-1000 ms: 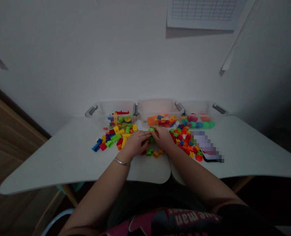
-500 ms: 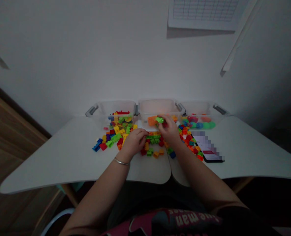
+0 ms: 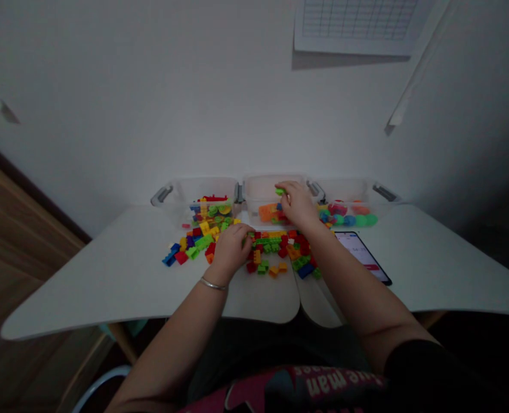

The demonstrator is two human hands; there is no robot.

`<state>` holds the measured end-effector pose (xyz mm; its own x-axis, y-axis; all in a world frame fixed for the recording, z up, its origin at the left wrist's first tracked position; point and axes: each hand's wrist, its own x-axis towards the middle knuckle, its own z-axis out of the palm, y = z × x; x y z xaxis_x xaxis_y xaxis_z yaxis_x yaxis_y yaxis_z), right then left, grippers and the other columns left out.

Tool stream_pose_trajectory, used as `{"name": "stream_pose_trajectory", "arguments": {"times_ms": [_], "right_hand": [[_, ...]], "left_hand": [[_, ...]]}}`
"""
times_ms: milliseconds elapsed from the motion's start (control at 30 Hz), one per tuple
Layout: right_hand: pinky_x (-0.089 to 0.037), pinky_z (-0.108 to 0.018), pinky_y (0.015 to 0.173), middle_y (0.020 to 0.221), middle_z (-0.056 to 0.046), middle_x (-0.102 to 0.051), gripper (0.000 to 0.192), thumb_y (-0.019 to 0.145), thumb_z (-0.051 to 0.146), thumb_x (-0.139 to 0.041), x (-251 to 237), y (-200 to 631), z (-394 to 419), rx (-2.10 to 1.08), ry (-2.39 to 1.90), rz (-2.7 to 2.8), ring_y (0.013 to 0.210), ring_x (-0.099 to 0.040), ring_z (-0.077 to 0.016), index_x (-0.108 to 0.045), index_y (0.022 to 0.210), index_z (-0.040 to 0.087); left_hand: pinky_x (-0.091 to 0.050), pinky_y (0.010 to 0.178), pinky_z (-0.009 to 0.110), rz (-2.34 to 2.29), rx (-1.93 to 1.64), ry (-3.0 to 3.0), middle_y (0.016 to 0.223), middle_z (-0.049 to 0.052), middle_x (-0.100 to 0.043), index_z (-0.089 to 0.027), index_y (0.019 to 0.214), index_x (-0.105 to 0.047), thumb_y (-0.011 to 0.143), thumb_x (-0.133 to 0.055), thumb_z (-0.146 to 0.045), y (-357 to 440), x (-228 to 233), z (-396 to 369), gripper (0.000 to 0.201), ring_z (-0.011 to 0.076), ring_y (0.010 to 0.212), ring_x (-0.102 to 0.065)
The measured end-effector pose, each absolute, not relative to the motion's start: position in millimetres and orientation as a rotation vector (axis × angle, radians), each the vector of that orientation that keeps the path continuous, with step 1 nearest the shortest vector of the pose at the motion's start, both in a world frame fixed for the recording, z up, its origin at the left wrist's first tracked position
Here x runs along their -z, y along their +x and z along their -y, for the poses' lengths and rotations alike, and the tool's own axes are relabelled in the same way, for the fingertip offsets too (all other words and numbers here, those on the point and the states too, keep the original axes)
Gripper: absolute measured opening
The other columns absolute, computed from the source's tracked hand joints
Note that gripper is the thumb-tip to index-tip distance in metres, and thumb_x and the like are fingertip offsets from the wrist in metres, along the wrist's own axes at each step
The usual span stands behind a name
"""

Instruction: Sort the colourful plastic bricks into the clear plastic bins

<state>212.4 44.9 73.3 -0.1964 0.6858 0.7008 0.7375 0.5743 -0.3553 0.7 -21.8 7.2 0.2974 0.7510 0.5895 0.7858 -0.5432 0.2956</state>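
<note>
Three clear plastic bins with grey handles stand in a row at the back of your white desk (image 3: 108,275), and each already has some coloured pieces in its bottom. Your right hand (image 3: 295,203) is raised over the middle clear bin (image 3: 271,189), its fingers pinched on a small bright green plastic brick (image 3: 279,191) just above the orange and red bricks lying inside. Your left hand (image 3: 230,246) rests low on the desk, curled against the near edge of the loose pile of multicoloured plastic bricks (image 3: 275,249); whether it grips one, you cannot tell from here. By the look of it you are only partway: a good scatter of bricks lies on the desk in front of the left clear bin (image 3: 202,198) and between your hands, so most of the sorting is left. A black smartphone (image 3: 364,258) lies lit just beside your right forearm, in front of the right clear bin (image 3: 353,195)
</note>
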Motion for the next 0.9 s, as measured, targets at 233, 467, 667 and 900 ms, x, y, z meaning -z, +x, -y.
{"name": "stream_pose_trajectory", "arguments": {"times_ms": [233, 467, 667, 900], "right_hand": [[-0.047, -0.039, 0.091, 0.108, -0.016, -0.072, 0.04, 0.098, 0.032, -0.038, -83.3, 200.7, -36.5, 0.228, -1.441, 2.177, 0.098, -0.066, -0.0272, -0.072, 0.103, 0.013], [-0.046, -0.037, 0.083, 0.103, -0.016, -0.075, 0.051, 0.101, 0.046, -0.033, -90.2, 196.8, -34.1, 0.258, -1.559, 2.254, 0.091, -0.069, -0.027, -0.073, 0.106, 0.015], [-0.046, -0.037, 0.084, 0.1, -0.017, -0.075, 0.05, 0.1, 0.047, -0.035, -93.1, 195.5, -32.4, 0.23, -1.604, 2.269, 0.092, -0.07, -0.028, -0.073, 0.106, 0.015], [-0.048, -0.032, 0.088, 0.108, -0.011, -0.075, 0.033, 0.097, 0.033, -0.046, -91.9, 201.9, -38.7, -0.054, -1.366, 2.088, 0.1, -0.068, -0.0229, -0.071, 0.11, 0.016]], "left_hand": [[-0.049, 0.092, 0.042, 1.588, 0.957, -2.494, 0.102, 0.009, -0.069, -0.018, 0.099, -0.067, 0.086, -0.05, -0.017, 1.8, -1.9, 18.4, 0.021, 0.0252, 0.099, -0.062], [-0.049, 0.091, 0.043, 1.594, 0.924, -2.516, 0.099, 0.008, -0.07, -0.019, 0.097, -0.068, 0.087, -0.051, -0.019, 2.8, -1.4, 18.6, 0.02, 0.0244, 0.096, -0.062], [-0.049, 0.087, 0.041, 1.546, 0.865, -2.527, 0.094, 0.007, -0.07, -0.02, 0.09, -0.069, 0.089, -0.05, -0.02, 1.5, 0.3, 17.3, 0.019, 0.0233, 0.092, -0.062], [-0.048, 0.085, 0.04, 1.468, 0.761, -2.542, 0.092, 0.007, -0.071, -0.02, 0.089, -0.07, 0.091, -0.049, -0.023, 0.7, 0.8, 16.9, 0.022, 0.0232, 0.09, -0.061]]}}
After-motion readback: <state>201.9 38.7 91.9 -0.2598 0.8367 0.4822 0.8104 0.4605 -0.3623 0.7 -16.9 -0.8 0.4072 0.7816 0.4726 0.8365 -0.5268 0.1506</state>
